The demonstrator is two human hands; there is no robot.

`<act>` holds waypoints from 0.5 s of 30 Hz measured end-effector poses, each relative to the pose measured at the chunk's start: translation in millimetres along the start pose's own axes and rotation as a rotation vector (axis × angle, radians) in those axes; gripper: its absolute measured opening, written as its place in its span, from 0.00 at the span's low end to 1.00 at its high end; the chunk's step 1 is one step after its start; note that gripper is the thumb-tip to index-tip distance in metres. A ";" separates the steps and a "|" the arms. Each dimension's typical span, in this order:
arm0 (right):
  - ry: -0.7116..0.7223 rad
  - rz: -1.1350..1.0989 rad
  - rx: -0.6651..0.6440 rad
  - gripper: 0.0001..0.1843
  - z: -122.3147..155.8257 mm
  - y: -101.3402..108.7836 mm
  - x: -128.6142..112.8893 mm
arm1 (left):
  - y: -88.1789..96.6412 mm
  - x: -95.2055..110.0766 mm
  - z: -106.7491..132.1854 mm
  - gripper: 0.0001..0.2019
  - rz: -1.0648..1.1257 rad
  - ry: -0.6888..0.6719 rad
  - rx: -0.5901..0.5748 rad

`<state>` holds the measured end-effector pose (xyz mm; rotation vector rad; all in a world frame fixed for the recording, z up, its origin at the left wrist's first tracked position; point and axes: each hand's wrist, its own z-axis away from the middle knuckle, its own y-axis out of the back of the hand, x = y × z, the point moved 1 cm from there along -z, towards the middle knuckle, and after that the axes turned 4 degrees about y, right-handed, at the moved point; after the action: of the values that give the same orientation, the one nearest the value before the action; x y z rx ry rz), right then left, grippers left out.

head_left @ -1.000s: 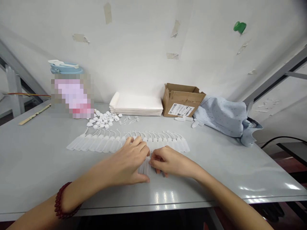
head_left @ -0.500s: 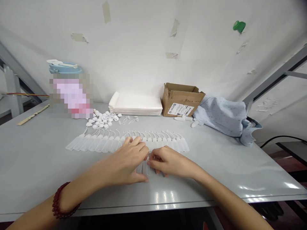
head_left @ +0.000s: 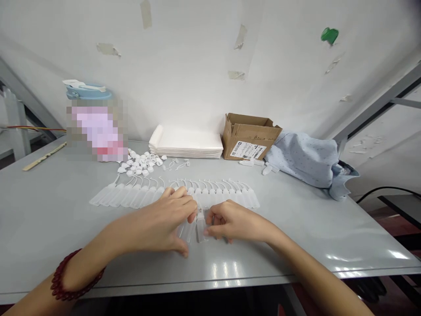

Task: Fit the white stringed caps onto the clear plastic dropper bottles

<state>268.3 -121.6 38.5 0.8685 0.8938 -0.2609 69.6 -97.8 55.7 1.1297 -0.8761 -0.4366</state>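
Observation:
Over a few small clear plastic bottles [head_left: 187,231] arches my left hand [head_left: 167,219], with its fingers bent around their tops and the thumb below on the near side. Another small plastic bottle [head_left: 201,229] lies between my two hands. My right hand [head_left: 235,220] is beside it, fingers loosely curled and apart, the thumb tip at the bottle's right edge. Just beyond both hands runs a long row of similar translucent bottles [head_left: 131,196], each with a thin strap at its top. My left hand hides part of that row.
A pile of white caps [head_left: 141,163] and a few loose straps [head_left: 181,164] lie behind the row. Against the wall are white sheets in a stack [head_left: 187,151], an open cardboard box [head_left: 250,136] and a light blue cloth [head_left: 302,158]. Loose clear pieces [head_left: 269,168] lie before the box.
My left hand has shifted left and slightly nearer, with bottles still under it. The bottle between my hands now shows more fully. My right hand has barely moved.

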 end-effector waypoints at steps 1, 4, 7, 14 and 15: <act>-0.008 -0.005 -0.009 0.14 -0.1 0.2 0.5 | -0.2 -0.5 0.4 0.19 -0.010 0.002 -0.003; -0.014 -0.024 -0.021 0.18 -0.9 -0.2 2.1 | -2.0 -1.1 1.0 0.19 -0.043 -0.003 0.002; -0.011 -0.043 -0.021 0.18 -2.0 -1.0 2.5 | -4.1 -1.2 0.9 0.18 -0.046 -0.024 0.020; -0.007 -0.047 -0.005 0.17 -3.4 -2.2 0.8 | -6.3 -3.2 -0.6 0.19 0.000 -0.063 0.071; -0.008 -0.048 -0.002 0.17 -3.5 -2.4 0.7 | -6.5 -3.4 -0.7 0.19 0.004 -0.069 0.078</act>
<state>265.5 -120.5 35.5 0.8441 0.9080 -0.3045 68.8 -97.5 48.3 1.1897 -0.9628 -0.4437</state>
